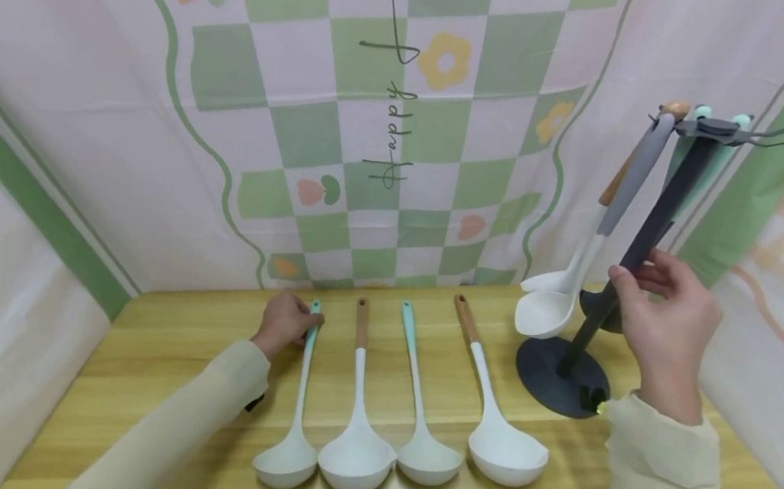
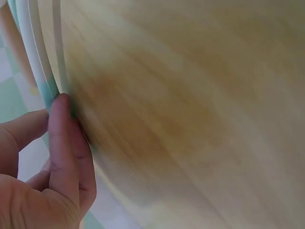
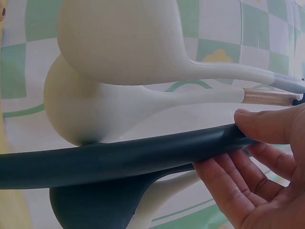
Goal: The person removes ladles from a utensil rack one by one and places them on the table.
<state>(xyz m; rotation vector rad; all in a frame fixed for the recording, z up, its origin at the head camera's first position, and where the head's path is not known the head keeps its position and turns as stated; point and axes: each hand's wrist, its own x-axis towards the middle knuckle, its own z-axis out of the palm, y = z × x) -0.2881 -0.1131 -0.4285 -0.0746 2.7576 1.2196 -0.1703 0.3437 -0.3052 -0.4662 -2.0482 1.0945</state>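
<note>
My left hand [image 1: 284,319] pinches the mint handle end of a ladle [image 1: 286,463] lying leftmost on the wooden table. Beside it lie a brown-handled ladle [image 1: 356,460], a mint-handled ladle [image 1: 428,464] and another brown-handled ladle [image 1: 507,452], bowls toward me. My right hand [image 1: 676,328] holds the black post [image 1: 672,197] of an upright utensil stand, thumb on one side and fingers on the other. From the stand hang a grey-handled white ladle [image 1: 544,314], a brown-handled one behind it and, in the right wrist view, a dark ladle [image 3: 90,205].
The stand's round black base [image 1: 540,379] rests on the table [image 1: 147,363] at the right. Hooks [image 1: 763,139] spread from its top. A green and white checked cloth [image 1: 367,127] hangs along the table's back edge.
</note>
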